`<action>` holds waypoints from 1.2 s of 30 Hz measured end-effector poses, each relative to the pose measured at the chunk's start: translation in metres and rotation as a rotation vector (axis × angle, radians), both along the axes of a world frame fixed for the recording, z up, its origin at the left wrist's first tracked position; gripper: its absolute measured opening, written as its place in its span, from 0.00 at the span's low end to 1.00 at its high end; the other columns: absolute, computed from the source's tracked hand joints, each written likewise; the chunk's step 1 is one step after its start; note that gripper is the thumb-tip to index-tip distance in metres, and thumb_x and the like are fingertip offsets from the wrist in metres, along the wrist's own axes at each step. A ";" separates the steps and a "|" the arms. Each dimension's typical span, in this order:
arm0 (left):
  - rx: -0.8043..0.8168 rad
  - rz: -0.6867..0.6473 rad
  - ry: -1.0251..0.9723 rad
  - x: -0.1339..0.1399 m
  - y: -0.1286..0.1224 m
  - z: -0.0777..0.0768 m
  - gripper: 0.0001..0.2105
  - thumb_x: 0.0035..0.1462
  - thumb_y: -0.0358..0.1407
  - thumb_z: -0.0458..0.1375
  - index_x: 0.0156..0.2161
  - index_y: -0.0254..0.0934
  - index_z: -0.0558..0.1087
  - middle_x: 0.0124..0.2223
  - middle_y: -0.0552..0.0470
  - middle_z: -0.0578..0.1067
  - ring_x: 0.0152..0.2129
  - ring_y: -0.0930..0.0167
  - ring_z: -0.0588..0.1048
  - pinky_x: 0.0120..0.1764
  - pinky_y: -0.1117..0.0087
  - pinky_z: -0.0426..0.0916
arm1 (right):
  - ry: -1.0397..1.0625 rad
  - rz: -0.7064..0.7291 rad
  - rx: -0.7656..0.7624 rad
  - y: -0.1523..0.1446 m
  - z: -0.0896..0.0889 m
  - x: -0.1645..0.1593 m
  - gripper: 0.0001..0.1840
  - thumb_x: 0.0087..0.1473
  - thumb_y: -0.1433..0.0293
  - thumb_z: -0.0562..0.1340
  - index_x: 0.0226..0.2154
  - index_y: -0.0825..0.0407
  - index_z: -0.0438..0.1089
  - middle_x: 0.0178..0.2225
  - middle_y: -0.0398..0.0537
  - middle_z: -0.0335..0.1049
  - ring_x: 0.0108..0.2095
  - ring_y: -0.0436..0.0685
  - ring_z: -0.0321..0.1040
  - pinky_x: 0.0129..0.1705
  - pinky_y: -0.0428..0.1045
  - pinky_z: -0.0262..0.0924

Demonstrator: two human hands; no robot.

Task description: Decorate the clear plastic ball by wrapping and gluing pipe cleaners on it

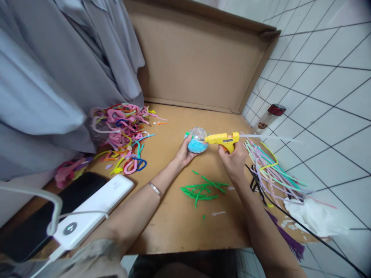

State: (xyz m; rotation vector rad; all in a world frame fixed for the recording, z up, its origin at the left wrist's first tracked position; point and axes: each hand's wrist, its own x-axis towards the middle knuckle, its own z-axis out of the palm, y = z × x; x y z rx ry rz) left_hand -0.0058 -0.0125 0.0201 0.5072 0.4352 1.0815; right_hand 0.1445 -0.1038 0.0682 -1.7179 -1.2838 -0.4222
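Observation:
My left hand [184,155] is wrapped around a small clear ball [198,133], its lower part covered in light-blue pipe cleaner [198,146]. A bit of green shows on the ball near my thumb. In my right hand [234,159] is a yellow hot glue gun [222,138], pointing left, with its nozzle at the ball's right side. Whether the tip touches the ball I cannot tell. A long translucent glue stick [266,137] sticks out of the gun's back. Below my hands, short green pipe cleaner pieces [203,190] lie on the table.
A tangle of colourful pipe cleaners [121,127] sits at the left by a grey curtain [107,50]. White power bank [95,208] lies front left. Straight pipe cleaners [275,170], white tissue [313,216] and a black cord [292,220] are at right. A red-lidded jar [268,116] stands behind.

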 end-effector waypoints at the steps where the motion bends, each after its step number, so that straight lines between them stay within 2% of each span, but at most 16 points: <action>1: -0.007 -0.022 0.008 0.000 0.000 -0.001 0.22 0.55 0.46 0.63 0.53 0.41 0.71 0.48 0.47 0.80 0.44 0.64 0.79 0.52 0.56 0.73 | -0.027 -0.007 0.006 0.000 -0.002 0.001 0.12 0.48 0.61 0.60 0.32 0.51 0.66 0.27 0.49 0.71 0.27 0.59 0.66 0.31 0.51 0.58; 10: 0.025 -0.020 0.075 0.002 -0.002 -0.002 0.23 0.52 0.46 0.65 0.52 0.42 0.73 0.49 0.46 0.80 0.44 0.62 0.80 0.47 0.58 0.76 | -0.184 -0.021 0.024 0.000 -0.008 0.002 0.11 0.51 0.60 0.58 0.33 0.50 0.64 0.27 0.49 0.68 0.28 0.59 0.65 0.29 0.51 0.55; 23: 0.042 -0.011 0.093 0.003 -0.005 0.001 0.24 0.50 0.45 0.67 0.51 0.40 0.74 0.49 0.44 0.79 0.42 0.62 0.80 0.44 0.58 0.77 | -0.247 0.002 0.022 0.002 -0.010 0.004 0.10 0.53 0.61 0.57 0.33 0.51 0.65 0.27 0.51 0.68 0.30 0.61 0.67 0.30 0.51 0.56; 28: 0.034 -0.006 0.097 0.004 -0.004 0.001 0.23 0.50 0.45 0.67 0.51 0.40 0.74 0.49 0.44 0.80 0.41 0.62 0.80 0.43 0.58 0.77 | -0.292 -0.039 0.060 0.003 -0.012 0.003 0.09 0.53 0.62 0.57 0.32 0.50 0.65 0.25 0.49 0.67 0.28 0.59 0.66 0.28 0.50 0.54; 36: 0.057 -0.003 0.096 0.004 -0.005 0.000 0.23 0.50 0.44 0.67 0.50 0.40 0.74 0.49 0.45 0.79 0.40 0.63 0.80 0.43 0.57 0.77 | -0.292 -0.009 0.031 0.000 -0.011 0.003 0.10 0.54 0.62 0.57 0.36 0.52 0.66 0.28 0.50 0.68 0.30 0.60 0.66 0.30 0.50 0.54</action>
